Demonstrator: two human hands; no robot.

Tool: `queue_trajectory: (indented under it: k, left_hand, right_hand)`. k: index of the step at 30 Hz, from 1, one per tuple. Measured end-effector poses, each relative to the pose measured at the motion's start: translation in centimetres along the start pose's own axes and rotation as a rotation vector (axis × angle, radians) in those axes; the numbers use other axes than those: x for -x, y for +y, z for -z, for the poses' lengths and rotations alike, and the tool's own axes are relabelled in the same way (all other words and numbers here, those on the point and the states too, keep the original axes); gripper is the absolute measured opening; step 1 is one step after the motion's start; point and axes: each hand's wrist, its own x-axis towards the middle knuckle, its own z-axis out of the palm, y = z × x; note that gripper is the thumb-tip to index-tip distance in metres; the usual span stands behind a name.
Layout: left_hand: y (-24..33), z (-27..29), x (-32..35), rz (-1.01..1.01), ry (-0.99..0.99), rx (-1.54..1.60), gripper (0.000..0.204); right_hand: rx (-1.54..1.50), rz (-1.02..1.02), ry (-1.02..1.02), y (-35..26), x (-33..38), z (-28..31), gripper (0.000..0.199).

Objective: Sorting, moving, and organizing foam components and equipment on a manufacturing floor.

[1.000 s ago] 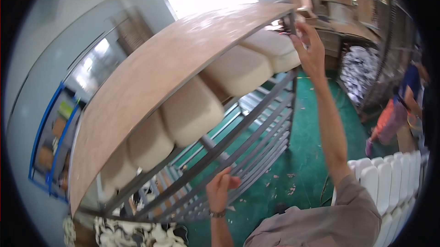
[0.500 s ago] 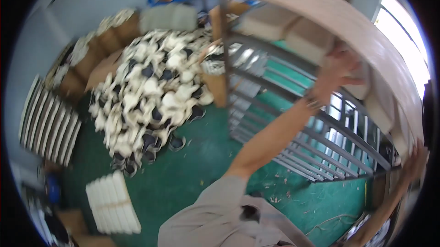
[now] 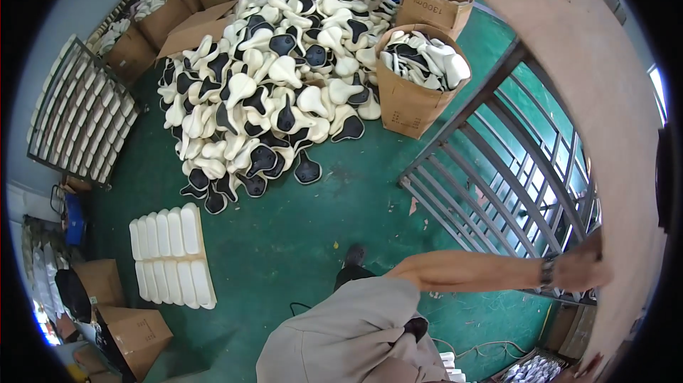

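A large pale wooden board stretches down the right side, close to me. My left arm reaches right, and my left hand is closed at the board's inner edge, its fingertips hard to make out. A watch or bracelet sits on that wrist. Of my right hand only a few blurred fingertips show at the board's lower end; the rest is hidden. Beside and beyond the board stands a grey metal rack with slatted bars, its near corner close to my left hand.
Loose bicycle saddles, cream and black, form a big heap on the green floor. Cartons stand beside it. White padded strips lie at left, near a slatted rack and open boxes. A cord trails at lower right.
The view has swung right and down. My left hand, spread over the rack before, is now at the board's edge. My right hand has mostly left view. The white pads under the board no longer show.
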Motion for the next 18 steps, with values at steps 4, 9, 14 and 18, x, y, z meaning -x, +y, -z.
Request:
queue_trajectory:
  k: [4, 9, 14, 18]
  left_hand:
    - [14.2, 3.8, 5.9, 0.332, -0.019, 0.482, 0.027]
    - [24.0, 7.8, 12.2, 0.529, 0.109, 0.873, 0.008]
    - [34.5, 10.8, 20.1, 0.148, 0.150, 0.060, 0.004]
    - [39.6, 12.6, 28.5, 0.158, 0.234, -0.159, 0.010]
  right_hand:
    - [-0.130, -0.056, -0.252, -10.4, -1.3, 3.7, 0.060]
    - [-0.423, -0.052, -0.380, -13.7, -0.4, 8.7, 0.076]
    - [-0.520, -0.118, -0.505, -15.9, 1.9, 10.1, 0.076]
    - [-0.599, -0.234, -0.618, -18.7, 3.6, 12.9, 0.076]
